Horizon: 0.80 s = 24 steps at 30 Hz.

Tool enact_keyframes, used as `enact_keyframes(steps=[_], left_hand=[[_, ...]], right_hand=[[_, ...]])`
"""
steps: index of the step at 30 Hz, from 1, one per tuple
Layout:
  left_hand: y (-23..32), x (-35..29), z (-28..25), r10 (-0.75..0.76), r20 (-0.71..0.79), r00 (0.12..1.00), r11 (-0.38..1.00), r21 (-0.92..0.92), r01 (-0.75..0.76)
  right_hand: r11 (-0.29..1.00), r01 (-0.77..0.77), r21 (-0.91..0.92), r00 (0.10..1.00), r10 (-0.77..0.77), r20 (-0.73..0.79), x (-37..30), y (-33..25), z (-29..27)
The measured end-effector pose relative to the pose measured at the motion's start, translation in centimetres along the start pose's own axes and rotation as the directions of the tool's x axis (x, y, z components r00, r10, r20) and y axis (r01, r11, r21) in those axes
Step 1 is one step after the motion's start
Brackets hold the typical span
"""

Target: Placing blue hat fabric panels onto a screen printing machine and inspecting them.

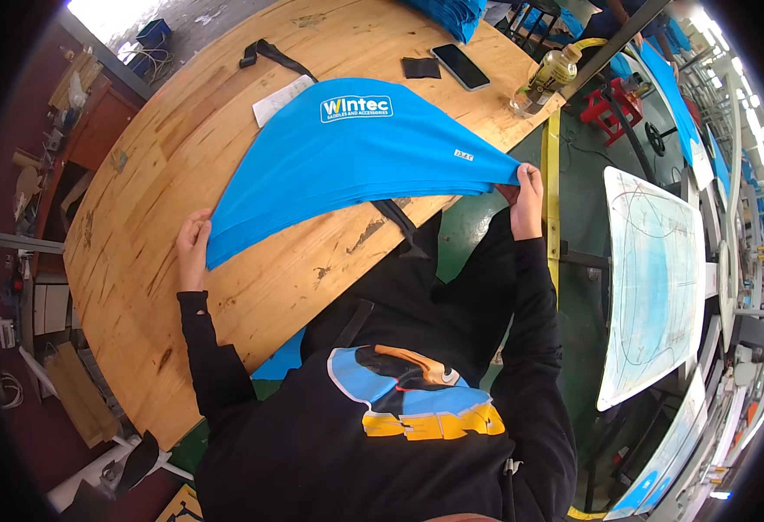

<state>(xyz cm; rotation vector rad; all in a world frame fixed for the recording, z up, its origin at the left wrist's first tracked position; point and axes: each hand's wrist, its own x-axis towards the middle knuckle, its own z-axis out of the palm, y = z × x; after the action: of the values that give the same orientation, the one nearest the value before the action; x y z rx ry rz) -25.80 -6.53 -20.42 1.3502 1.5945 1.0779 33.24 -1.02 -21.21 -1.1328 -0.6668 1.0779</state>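
A bright blue, curved fabric panel (347, 161) with a printed white and yellow logo spreads across the wooden table (130, 287), with layers of the same blue cloth showing along its lower edge. My left hand (192, 248) pinches its lower left corner between thumb and fingers. At the right end my right hand (528, 204) grips the pointed tip, which reaches past the table edge. A small white label sits on the cloth near that tip. Black straps (395, 222) stick out from under the panel's near edge.
Beyond the panel lie a white paper slip (279, 102), a black strap (276, 54), a dark wallet-like square (421, 68) and a phone (460, 67). A drink bottle (549, 76) stands at the right corner. Printing frames (654, 287) and a red stool (613, 109) are to the right.
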Motion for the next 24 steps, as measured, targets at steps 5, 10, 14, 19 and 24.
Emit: enact_keyframes(steps=[5,10,14,19,24], left_hand=[[2.9,-0.8,0.5,0.065,-0.117,0.991,0.989,-0.124,-0.079],[0.9,-0.3,-0.5,0.087,-0.085,0.993,0.996,-0.03,-0.09],[0.8,-0.9,-0.2,0.077,-0.128,0.989,0.991,-0.102,-0.091],[-0.8,-1.7,0.1,0.098,-0.115,0.989,0.994,-0.037,-0.103],[0.2,-1.9,0.2,0.112,-0.09,0.99,0.96,0.267,-0.084]], right_hand=[[0.991,0.127,0.032,0.991,-0.128,0.038,-0.5,-2.2,1.1],[1.0,0.012,-0.016,1.0,-0.012,-0.005,-0.9,0.1,-0.6],[1.0,-0.007,-0.02,1.0,0.007,0.001,-1.2,0.3,-1.0],[0.998,-0.003,-0.06,1.0,0.003,0.006,-0.9,1.0,-1.2],[0.994,0.04,-0.106,0.998,-0.045,-0.046,-1.1,0.9,-2.6]])
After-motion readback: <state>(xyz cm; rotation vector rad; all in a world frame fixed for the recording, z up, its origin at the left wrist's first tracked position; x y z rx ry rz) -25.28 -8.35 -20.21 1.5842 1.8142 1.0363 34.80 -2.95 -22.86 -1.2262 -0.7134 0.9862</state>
